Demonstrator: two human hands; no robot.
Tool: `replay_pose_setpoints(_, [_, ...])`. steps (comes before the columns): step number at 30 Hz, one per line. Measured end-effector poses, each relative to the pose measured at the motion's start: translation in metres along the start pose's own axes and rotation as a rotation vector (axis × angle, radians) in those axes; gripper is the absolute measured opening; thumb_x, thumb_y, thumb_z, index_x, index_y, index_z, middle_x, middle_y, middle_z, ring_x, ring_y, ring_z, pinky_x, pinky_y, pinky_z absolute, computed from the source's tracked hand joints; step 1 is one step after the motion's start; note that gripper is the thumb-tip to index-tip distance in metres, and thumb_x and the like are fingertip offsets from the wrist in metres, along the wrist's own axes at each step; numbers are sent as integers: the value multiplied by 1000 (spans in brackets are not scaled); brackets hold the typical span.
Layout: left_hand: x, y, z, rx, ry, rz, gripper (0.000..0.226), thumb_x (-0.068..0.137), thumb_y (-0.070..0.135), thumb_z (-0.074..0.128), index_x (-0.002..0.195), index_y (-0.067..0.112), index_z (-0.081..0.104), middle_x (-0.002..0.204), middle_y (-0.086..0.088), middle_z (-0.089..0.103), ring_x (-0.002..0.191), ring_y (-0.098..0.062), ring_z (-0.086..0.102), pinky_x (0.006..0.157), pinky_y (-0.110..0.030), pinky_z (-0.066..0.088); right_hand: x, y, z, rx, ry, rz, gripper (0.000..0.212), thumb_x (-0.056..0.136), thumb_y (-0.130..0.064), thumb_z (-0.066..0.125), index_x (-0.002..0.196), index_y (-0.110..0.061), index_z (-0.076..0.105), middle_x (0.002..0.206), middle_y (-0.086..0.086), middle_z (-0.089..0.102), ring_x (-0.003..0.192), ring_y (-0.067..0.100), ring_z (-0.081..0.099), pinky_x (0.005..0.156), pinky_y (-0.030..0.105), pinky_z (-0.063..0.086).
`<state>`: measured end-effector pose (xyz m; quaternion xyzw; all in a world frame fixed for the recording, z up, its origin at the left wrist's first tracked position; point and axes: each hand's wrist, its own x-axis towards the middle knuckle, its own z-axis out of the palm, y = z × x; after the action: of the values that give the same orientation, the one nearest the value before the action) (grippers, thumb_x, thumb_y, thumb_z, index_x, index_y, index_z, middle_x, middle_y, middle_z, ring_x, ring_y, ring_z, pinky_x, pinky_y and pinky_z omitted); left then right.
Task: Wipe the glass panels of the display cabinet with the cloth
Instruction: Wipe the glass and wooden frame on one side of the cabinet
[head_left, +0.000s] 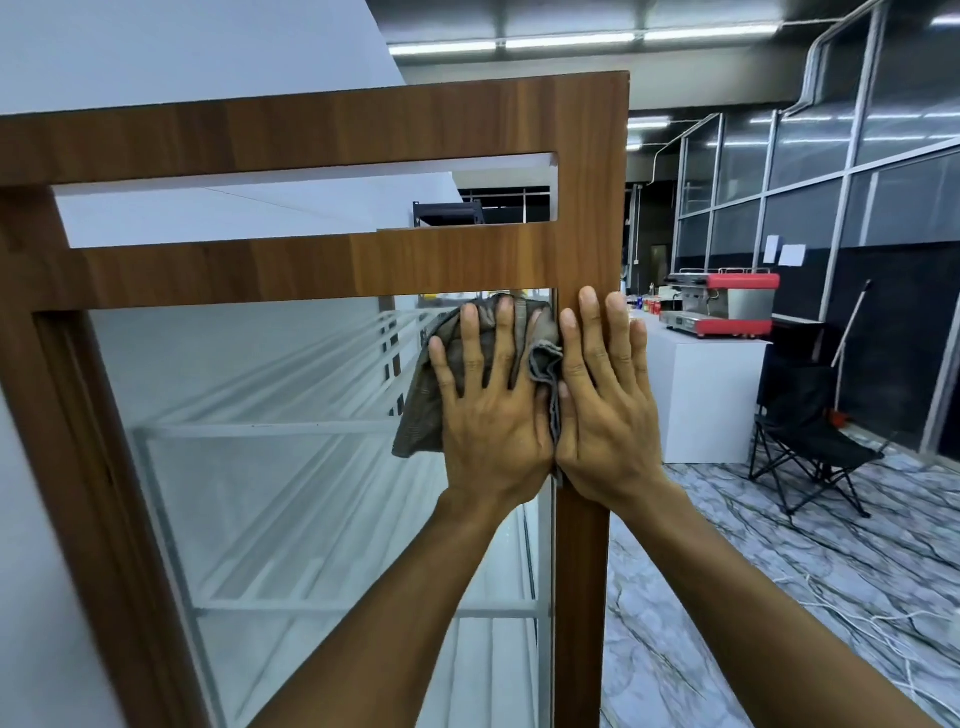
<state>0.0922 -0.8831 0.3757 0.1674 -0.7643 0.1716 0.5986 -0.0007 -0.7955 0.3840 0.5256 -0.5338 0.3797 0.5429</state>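
A display cabinet with a brown wooden frame (322, 265) fills the left of the view, and its glass panel (291, 467) shows glass shelves inside. A grey-brown cloth (421, 410) lies flat against the panel's top right corner. My left hand (491, 410) presses the cloth to the glass with straight, spread fingers. My right hand (605, 410) rests flat on the frame's right upright, fingers straight, its inner edge touching a fold of the cloth.
Right of the cabinet stands a white counter (701, 395) carrying a red coffee machine (727, 304). A black folding chair (810, 441) and a broom (849, 332) stand by the glazed partition wall. White cables (883, 623) trail over the marble-patterned floor.
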Motion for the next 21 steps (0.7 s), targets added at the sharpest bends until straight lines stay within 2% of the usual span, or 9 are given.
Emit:
replay_pose_setpoints(4, [-4, -33, -4, 49, -45, 196, 64, 107, 40, 38, 165, 15, 27, 173, -4, 9, 162, -28, -5, 130, -57, -4, 1, 0, 3, 64, 24, -42, 52, 108, -15, 27, 152, 12, 33, 163, 25, 28, 160, 26, 7, 130, 52, 12])
replay_pose_setpoints(6, [1, -25, -4, 45, -14, 121, 61, 108, 41, 33, 164, 15, 30, 172, -4, 12, 162, -29, -2, 130, -56, -5, 0, -1, 5, 98, 45, -20, 52, 106, -11, 32, 152, 11, 32, 163, 24, 28, 159, 29, 12, 130, 54, 13])
replay_pose_setpoints(8, [7, -3, -4, 14, 2, 1, 62, 112, 44, 18, 163, 14, 33, 172, -6, 11, 161, -30, -1, 129, -57, -7, 0, -1, 4, 143, 53, 2, 53, 103, -6, 35, 153, 10, 31, 164, 22, 27, 158, 31, 15, 130, 55, 13])
replay_pose_setpoints(10, [6, 3, -2, 12, -14, 2, 65, 112, 46, 11, 163, 13, 33, 172, -7, 10, 161, -30, -4, 129, -58, -8, 0, -2, 3, 174, 49, 17, 53, 102, -4, 35, 153, 10, 33, 164, 21, 27, 158, 31, 17, 130, 55, 13])
replay_pose_setpoints(13, [6, -16, 1, 37, 16, 99, 61, 109, 40, 33, 164, 15, 28, 172, -7, 15, 161, -27, -7, 129, -58, -7, 1, -5, 3, 183, 58, 33, 51, 104, -7, 35, 152, 11, 36, 163, 21, 28, 157, 32, 19, 129, 56, 13])
replay_pose_setpoints(16, [5, -20, 2, -79, 164, 97, 65, 104, 35, 50, 160, 9, 28, 166, -13, 30, 162, -31, 9, 130, -57, 6, 1, -5, 3, 176, 63, 32, 52, 102, -7, 35, 151, 11, 37, 163, 24, 30, 156, 33, 19, 130, 54, 12])
replay_pose_setpoints(19, [3, -19, 4, -122, 233, 70, 67, 103, 34, 55, 157, 4, 30, 163, -20, 29, 156, -40, 22, 129, -58, 16, 1, -4, 3, 170, 64, 27, 52, 101, -5, 36, 150, 12, 38, 162, 26, 32, 156, 34, 20, 130, 52, 11])
replay_pose_setpoints(21, [5, -19, 3, -116, 176, 54, 68, 105, 35, 48, 160, 6, 24, 167, -19, 22, 159, -39, 16, 130, -59, 12, 1, -4, 3, 176, 66, 32, 52, 100, -4, 37, 150, 13, 39, 162, 25, 32, 156, 34, 21, 130, 53, 11])
